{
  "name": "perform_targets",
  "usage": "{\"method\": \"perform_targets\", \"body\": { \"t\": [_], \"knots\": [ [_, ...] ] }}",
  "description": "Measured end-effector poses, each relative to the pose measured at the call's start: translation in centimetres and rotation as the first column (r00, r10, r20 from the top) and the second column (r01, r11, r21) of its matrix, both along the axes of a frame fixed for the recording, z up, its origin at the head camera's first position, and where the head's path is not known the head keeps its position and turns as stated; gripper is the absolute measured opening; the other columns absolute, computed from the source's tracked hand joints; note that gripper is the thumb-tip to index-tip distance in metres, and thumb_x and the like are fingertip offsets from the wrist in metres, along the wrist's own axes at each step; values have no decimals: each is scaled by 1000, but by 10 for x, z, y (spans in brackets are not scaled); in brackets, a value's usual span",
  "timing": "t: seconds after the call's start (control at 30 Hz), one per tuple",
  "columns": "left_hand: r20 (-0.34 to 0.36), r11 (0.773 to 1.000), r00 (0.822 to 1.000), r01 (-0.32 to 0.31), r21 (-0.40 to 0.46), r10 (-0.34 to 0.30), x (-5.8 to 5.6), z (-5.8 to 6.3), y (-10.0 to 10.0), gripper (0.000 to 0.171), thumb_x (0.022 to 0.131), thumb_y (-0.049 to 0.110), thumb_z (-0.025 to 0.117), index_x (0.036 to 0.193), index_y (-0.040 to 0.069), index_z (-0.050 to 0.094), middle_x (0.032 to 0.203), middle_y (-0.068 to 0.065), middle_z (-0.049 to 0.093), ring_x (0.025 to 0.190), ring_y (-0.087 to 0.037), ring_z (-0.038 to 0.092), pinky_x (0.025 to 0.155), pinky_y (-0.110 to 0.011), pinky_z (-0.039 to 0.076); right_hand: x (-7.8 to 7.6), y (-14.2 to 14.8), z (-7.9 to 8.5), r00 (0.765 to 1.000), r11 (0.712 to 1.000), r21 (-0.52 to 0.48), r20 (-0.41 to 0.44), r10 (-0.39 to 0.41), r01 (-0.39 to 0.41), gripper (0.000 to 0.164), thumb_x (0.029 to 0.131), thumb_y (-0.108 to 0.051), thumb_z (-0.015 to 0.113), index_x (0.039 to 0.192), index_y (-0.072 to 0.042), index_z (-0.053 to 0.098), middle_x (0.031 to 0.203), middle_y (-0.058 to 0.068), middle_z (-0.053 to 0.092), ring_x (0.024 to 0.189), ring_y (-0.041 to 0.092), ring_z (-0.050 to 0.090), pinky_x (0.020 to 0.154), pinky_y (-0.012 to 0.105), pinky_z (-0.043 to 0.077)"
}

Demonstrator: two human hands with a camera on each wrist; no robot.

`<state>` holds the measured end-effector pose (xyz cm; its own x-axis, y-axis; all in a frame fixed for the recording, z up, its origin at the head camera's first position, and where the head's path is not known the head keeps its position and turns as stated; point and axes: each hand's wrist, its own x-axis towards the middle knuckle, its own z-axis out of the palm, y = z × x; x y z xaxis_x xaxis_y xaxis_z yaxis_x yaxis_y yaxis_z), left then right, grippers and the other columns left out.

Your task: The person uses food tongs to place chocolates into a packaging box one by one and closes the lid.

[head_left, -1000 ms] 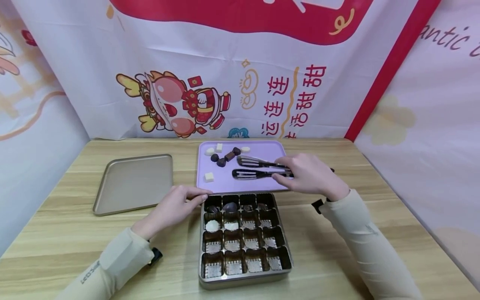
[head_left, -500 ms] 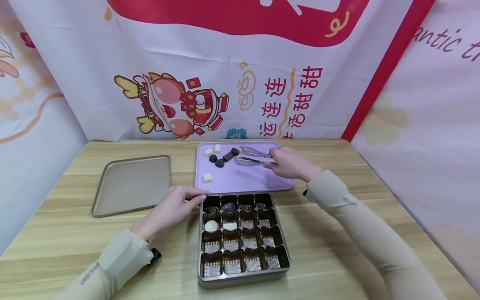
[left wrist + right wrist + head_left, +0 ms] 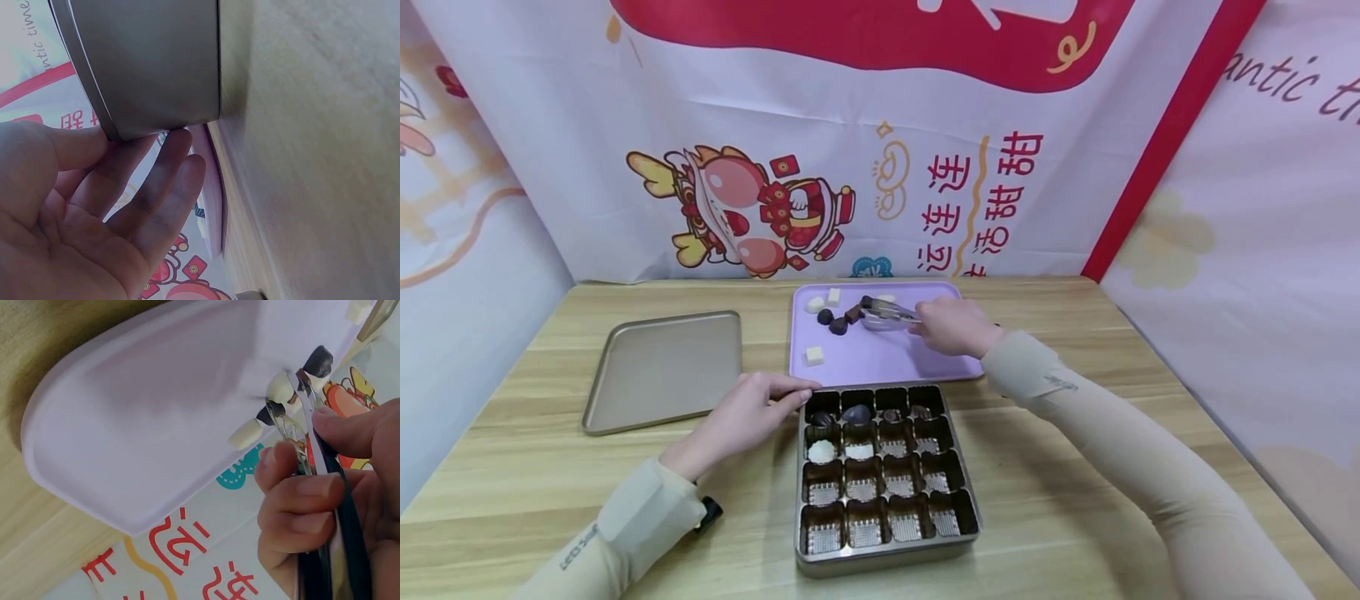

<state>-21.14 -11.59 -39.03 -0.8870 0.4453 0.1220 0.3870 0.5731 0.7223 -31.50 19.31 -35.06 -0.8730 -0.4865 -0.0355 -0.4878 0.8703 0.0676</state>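
My right hand (image 3: 955, 325) grips a pair of dark-handled tongs (image 3: 322, 440) over the lilac tray (image 3: 887, 358). The tongs' tips have drawn together beside a dark chocolate (image 3: 867, 302) and a brown rectangular chocolate (image 3: 853, 314), overlapping them in the head view. Between thumb and fingers, my left hand (image 3: 752, 412) holds the far left corner of the metal chocolate box (image 3: 150, 62). Dark chocolates (image 3: 857, 414) lie in the box's back row. A round white piece (image 3: 822, 452) and a flat white piece (image 3: 859, 451) sit in the second row.
More chocolates lie on the tray, among them a white square (image 3: 814, 356) and a dark heart-shaped one (image 3: 838, 326). A bronze-coloured lid-like tray (image 3: 666, 371) lies at the left on the wooden table (image 3: 512, 467). A printed cloth (image 3: 850, 100) hangs behind the table.
My right hand has moved left across the lilac tray, and the tongs' spread tips have come together near the dark chocolates. My left hand has stayed on the box corner.
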Motion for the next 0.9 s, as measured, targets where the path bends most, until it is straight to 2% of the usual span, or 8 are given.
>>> {"method": "perform_targets", "body": {
  "t": [0.17, 0.37, 0.57, 0.7, 0.9],
  "knots": [
    [0, 1000, 1000, -1, -6, 1, 0, 0, -1, 24, 94, 17, 59, 118, 15, 67, 79, 3, 63, 44, -9, 37, 40, -26, 38, 1, -3, -1, 998, 999, 10, -50, 34, -33, 22, 95, -32, 57, 88, -12, 59, 68, -1, 53, 62, 17, 53, 52, 32, 46],
    [-3, 1000, 1000, -5, -3, 5, 0, 0, 0, 24, 94, 17, 60, 117, 17, 67, 80, 2, 63, 43, -9, 37, 39, -26, 37, 0, 0, -4, 998, 1000, -2, -62, 21, -21, 21, 95, -32, 57, 86, -14, 58, 66, -2, 52, 60, 15, 52, 49, 30, 45],
    [2, 1000, 1000, -2, -7, 2, 0, -1, 1, 24, 94, 18, 60, 117, 17, 67, 85, 4, 64, 43, -9, 36, 40, -26, 38, 3, 6, -5, 999, 1000, -23, -44, -10, 9, 22, 93, -35, 58, 83, -16, 58, 66, -2, 53, 59, 16, 52, 50, 31, 44],
    [-7, 1000, 1000, -6, -6, 6, 1, -1, 0, 24, 94, 18, 59, 117, 16, 67, 89, 3, 65, 44, -9, 36, 41, -27, 39, 6, 9, -2, 998, 999, -35, -62, -9, 7, 22, 93, -35, 58, 80, -17, 57, 66, -2, 52, 58, 16, 52, 49, 31, 43],
    [-36, 1000, 999, 6, -9, -6, 1, 1, 0, 24, 95, 19, 59, 117, 14, 67, 105, -4, 67, 48, -12, 42, 49, -28, 44, 12, 16, 9, 997, 997, -78, -74, -10, 4, 24, 94, -34, 58, 78, -16, 57, 63, -2, 51, 54, 15, 49, 47, 30, 41]
  ]
}}
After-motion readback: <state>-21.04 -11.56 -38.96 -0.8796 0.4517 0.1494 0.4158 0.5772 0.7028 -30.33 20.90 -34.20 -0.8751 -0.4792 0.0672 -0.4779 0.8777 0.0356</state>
